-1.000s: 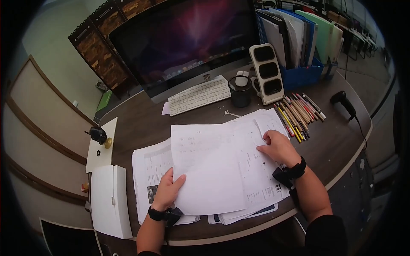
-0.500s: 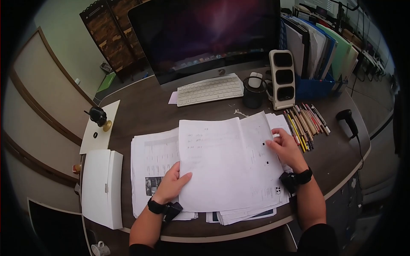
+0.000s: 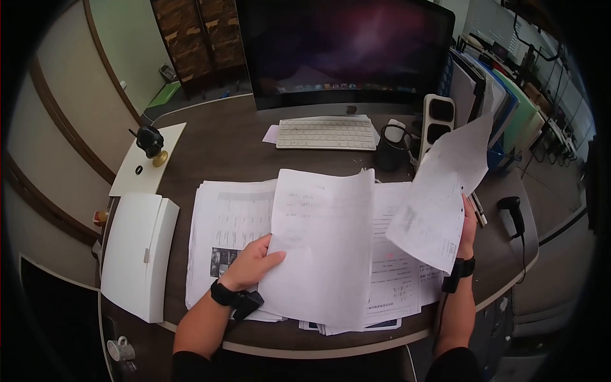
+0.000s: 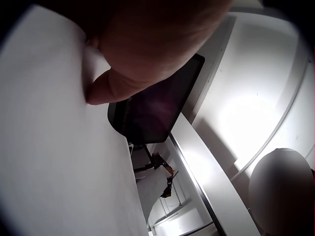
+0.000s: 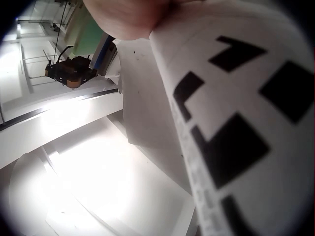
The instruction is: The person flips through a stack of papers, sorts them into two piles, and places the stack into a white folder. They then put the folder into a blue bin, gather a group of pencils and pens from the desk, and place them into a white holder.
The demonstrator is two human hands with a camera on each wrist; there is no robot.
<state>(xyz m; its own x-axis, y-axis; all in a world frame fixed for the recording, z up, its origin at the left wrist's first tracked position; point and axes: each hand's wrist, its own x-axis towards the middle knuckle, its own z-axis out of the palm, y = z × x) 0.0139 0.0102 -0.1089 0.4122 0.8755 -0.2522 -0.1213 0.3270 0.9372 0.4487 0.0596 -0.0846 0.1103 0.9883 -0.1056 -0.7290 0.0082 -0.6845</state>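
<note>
My left hand (image 3: pixel 254 262) grips the left edge of a white sheet (image 3: pixel 321 254), thumb on top and fingers hidden beneath. In the left wrist view the thumb (image 4: pixel 110 88) presses on the paper. My right hand (image 3: pixel 469 226) holds another printed sheet (image 3: pixel 429 204) by its right edge, raised and tilted, its upper corner overlapping the folders. Large black square marks show on this sheet in the right wrist view, where part of the hand (image 5: pixel 130 17) is at its edge. Under both sheets lies a pile of printed papers (image 3: pixel 398 280); a second stack (image 3: pixel 219 210) is at the left.
Behind the papers are a keyboard (image 3: pixel 326 135), a black mesh cup (image 3: pixel 393 156) and a monitor (image 3: pixel 350 51). Folders (image 3: pixel 525 121) stand at the back right, near a black handheld scanner (image 3: pixel 511 213). A white box (image 3: pixel 133 254) is at the left; a mug (image 3: pixel 119 349) sits lower left.
My right hand has moved right, lifting its sheet off the pile and baring printed pages below. My left hand keeps its hold on the other sheet. The head view has shifted.
</note>
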